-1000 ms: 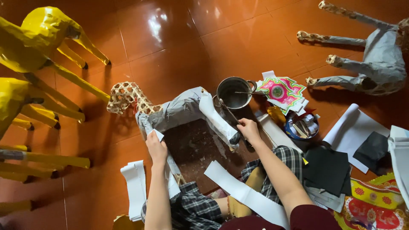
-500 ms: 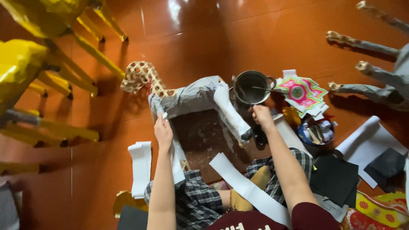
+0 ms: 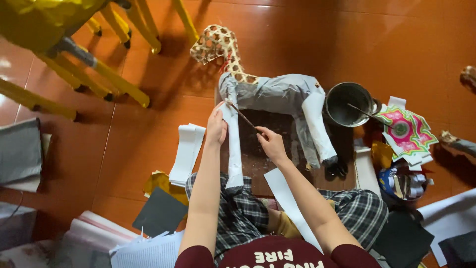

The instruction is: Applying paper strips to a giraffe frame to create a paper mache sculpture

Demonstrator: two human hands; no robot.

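The horse frame [image 3: 277,94] (woven bamboo at head and neck, grey paper over body and legs) stands on the orange floor [image 3: 148,144] in front of the person's crossed legs, its head toward the upper left. Against the earlier pictures it sits more central and closer, and the yellow figures [image 3: 74,54] now crowd only the upper left corner.

The right hand [image 3: 271,144] has left the metal pot [image 3: 348,103], where it was a second ago, and is now over the dark board [image 3: 267,129] under the frame, fingers closed in a pinch on a thin brush [image 3: 243,116] whose tip points up-left at the horse's front leg [image 3: 232,144]. A second stick leans inside the pot.

The left hand [image 3: 216,128] has moved up from the paper strips to the same leg and presses against its left side, fingers together, holding the paper wrap there.

Open floor lies left of the frame, between the yellow legs and the stack of white strips [image 3: 187,153]. The right side is tight: pot, bright patterned paper [image 3: 404,130] and dark sheets [image 3: 401,238] lie close together. At the lower left, grey and white sheets [image 3: 148,248] reach the picture's edge.
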